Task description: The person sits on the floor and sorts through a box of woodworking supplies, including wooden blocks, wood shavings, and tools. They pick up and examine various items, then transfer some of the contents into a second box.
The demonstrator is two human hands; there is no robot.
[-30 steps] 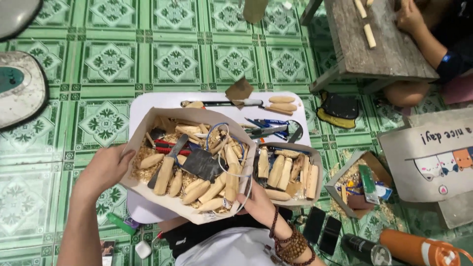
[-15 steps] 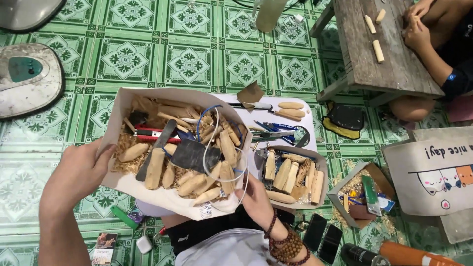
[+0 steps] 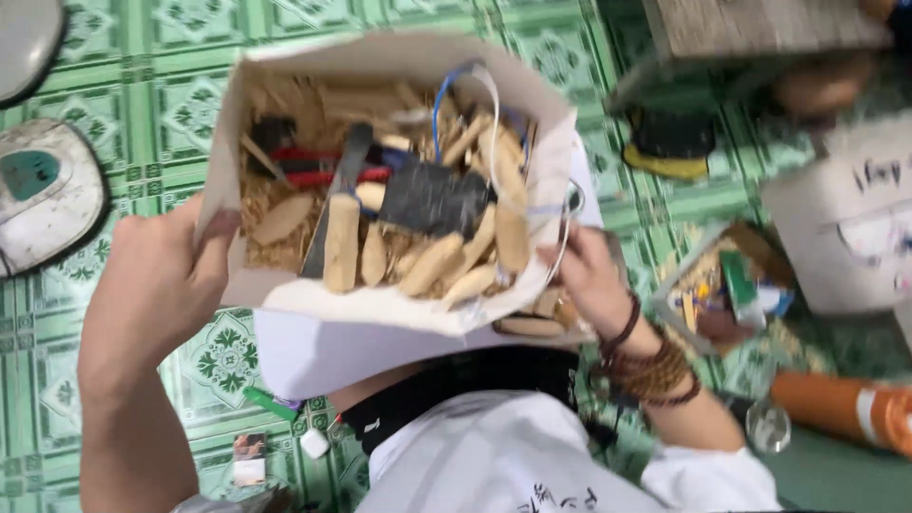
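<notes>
I've got my left hand (image 3: 166, 275) clamped on the cardboard box's (image 3: 285, 71) left wall. My right hand (image 3: 589, 280) grips its right edge. Wooden pieces (image 3: 432, 266) and tools fill it.

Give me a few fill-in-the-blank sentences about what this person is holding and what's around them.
Both hands grip a white cardboard ___.
The left hand holds its ___ side.
The floor tiles are white and ___.
The right hand has dark ___ bracelets at its wrist.

Missing words: box; left; green; beaded
</notes>
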